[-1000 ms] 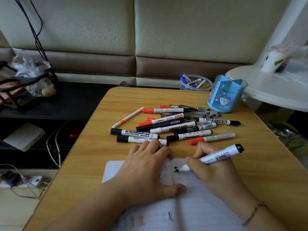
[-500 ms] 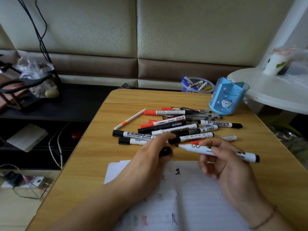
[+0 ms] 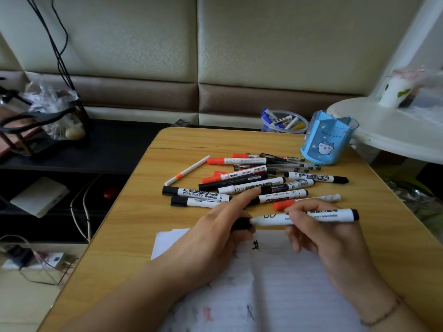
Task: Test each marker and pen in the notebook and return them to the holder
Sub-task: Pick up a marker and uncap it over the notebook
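My right hand (image 3: pixel 321 238) grips a white whiteboard marker (image 3: pixel 335 217) held level above the open notebook (image 3: pixel 282 283). My left hand (image 3: pixel 215 236) pinches its black cap (image 3: pixel 241 223) at the marker's left tip, the index finger pointing out over the pile. The page carries a fresh black mark (image 3: pixel 256 245) and older black and red marks lower down. A pile of black, red and white markers and pens (image 3: pixel 249 180) lies on the wooden table (image 3: pixel 148 212) beyond my hands. The blue holder (image 3: pixel 328 137) stands at the table's far right.
A clear round tub of markers (image 3: pixel 282 122) sits behind the table's far edge. A white round table (image 3: pixel 395 130) with a cup overhangs at the right. To the left, a dark shelf with a bag, a white box (image 3: pixel 38 196) and cables on the floor.
My right hand lifted the marker off the page and turned it level. My left hand left the notebook, picked up the black cap and brought it to the marker's tip.
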